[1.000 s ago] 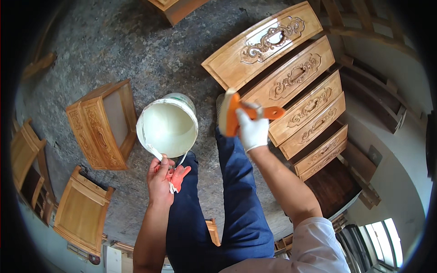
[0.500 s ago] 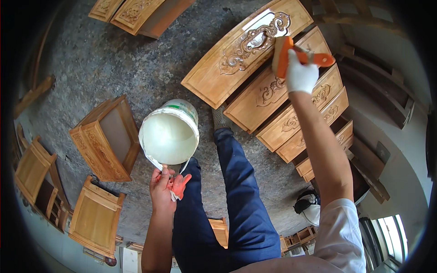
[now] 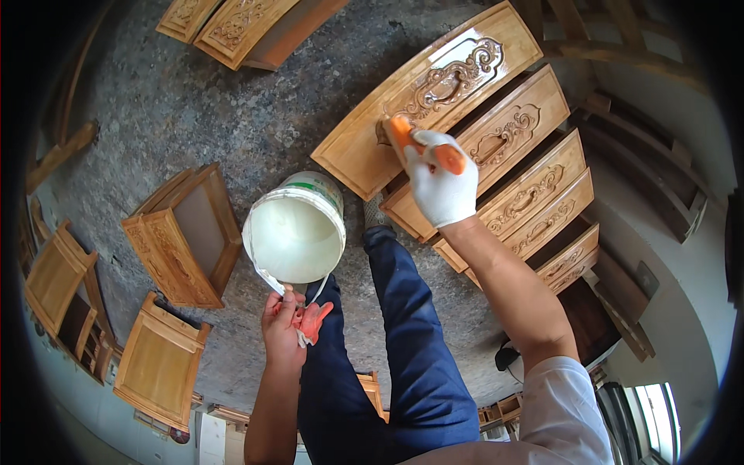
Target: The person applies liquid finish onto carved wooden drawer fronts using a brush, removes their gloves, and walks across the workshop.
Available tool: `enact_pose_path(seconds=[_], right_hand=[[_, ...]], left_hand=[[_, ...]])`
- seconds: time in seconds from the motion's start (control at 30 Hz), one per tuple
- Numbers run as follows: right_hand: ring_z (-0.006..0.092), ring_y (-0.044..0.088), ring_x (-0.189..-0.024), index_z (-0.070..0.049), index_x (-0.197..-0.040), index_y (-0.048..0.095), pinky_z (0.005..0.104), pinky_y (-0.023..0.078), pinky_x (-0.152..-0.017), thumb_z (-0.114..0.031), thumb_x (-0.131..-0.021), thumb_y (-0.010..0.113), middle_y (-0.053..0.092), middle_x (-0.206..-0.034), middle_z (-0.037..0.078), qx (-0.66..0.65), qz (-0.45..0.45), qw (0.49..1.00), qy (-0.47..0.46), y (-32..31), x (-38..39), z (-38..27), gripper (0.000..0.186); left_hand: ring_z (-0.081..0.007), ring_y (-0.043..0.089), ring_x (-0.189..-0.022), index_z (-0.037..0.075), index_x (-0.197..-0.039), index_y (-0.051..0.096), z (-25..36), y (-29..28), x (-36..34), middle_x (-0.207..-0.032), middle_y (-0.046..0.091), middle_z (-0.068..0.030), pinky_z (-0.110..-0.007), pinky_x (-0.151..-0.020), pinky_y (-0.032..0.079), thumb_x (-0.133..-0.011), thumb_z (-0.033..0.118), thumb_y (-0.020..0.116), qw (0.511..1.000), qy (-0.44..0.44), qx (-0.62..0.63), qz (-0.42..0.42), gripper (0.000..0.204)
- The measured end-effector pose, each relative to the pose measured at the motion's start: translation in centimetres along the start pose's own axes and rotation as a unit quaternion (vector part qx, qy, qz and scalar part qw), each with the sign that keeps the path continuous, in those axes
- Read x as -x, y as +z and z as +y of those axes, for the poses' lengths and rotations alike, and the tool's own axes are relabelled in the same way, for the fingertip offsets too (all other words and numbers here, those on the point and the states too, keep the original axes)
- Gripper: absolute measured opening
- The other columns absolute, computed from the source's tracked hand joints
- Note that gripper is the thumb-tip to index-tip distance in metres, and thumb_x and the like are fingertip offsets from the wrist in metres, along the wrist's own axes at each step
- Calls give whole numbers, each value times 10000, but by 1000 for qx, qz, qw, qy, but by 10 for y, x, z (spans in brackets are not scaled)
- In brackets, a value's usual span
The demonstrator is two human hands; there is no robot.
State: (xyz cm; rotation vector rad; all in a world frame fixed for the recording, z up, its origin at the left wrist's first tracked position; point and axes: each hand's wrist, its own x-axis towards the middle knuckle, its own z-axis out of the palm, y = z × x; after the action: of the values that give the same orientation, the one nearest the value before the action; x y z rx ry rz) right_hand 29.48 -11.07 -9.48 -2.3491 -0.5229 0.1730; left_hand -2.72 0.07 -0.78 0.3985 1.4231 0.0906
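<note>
My right hand [image 3: 443, 184], in a white glove, is closed round the orange handle of a wide paintbrush [image 3: 401, 137]. The brush lies against the lower left part of a carved wooden drawer front [image 3: 364, 147], beside its scrollwork; the motion blurs its bristles. Wet shine covers the carving and the upper right of that front. My bare left hand [image 3: 285, 316] pinches the rim and handle of a white bucket [image 3: 249, 232], tilted so its pale inside shows. A crumpled red and white glove or rag [image 3: 313, 322] hangs from the same hand.
More carved drawers [image 3: 515, 128] stand in a row to the right, close together. On the left are a wooden drawer box [image 3: 167, 256] and a wooden panel [image 3: 159, 360]. Other drawers [image 3: 240, 31] lie at the far left on the mottled grey floor [image 3: 225, 116].
My right hand has swept the brush left and nearer, from the carving's right end to the drawer front's lower left. The bucket in my left hand has shifted slightly right.
</note>
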Motion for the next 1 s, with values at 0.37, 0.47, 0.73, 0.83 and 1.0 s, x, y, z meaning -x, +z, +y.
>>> enact_pose_path(seconds=[0.37, 0.47, 0.73, 0.83, 1.0], right_hand=[[335, 699, -736, -46, -1029, 740, 373, 553, -682, -173, -893, 604, 751, -898, 135, 64, -64, 990, 112, -49, -86, 8, 230], [335, 699, -732, -37, -1035, 744, 373, 549, -689, -203, -884, 612, 754, -886, 148, 101, -74, 982, 144, -53, -98, 12, 260], [362, 703, -803, -24, -1020, 753, 394, 538, -728, -279, -879, 614, 752, -897, 175, 85, -16, 992, 96, -70, -152, 64, 323], [332, 698, -804, -25, -1064, 749, 369, 536, -742, -270, -879, 644, 750, -934, 169, 96, -13, 985, 140, -75, -175, 76, 324], [271, 694, -805, -23, -1101, 749, 331, 538, -754, -274, -863, 708, 749, -956, 159, 128, -95, 984, 76, -75, -166, 76, 348]], left_hand=[[-156, 599, -742, 60, -1069, 547, 8, 28, 7, -926, 591, -55, -447, -782, 608, -1045, 201, 575, 999, 2, -35, 38, 145], [-154, 602, -748, 59, -1073, 548, 8, 30, 9, -930, 593, -54, -419, -758, 604, -1046, 202, 573, 998, 1, -41, 41, 147], [-150, 610, -769, 49, -1090, 566, 3, 38, 12, -941, 595, -50, -340, -664, 588, -1044, 221, 581, 999, 9, -35, 23, 179], [-176, 619, -762, 39, -1113, 555, -1, 34, 12, -969, 590, -70, -436, -751, 600, -1043, 198, 579, 999, 4, -27, 32, 175], [-203, 628, -754, 25, -1138, 542, -6, 19, 8, -998, 583, -92, -539, -846, 613, -1040, 168, 578, 999, -7, -12, 47, 177]])
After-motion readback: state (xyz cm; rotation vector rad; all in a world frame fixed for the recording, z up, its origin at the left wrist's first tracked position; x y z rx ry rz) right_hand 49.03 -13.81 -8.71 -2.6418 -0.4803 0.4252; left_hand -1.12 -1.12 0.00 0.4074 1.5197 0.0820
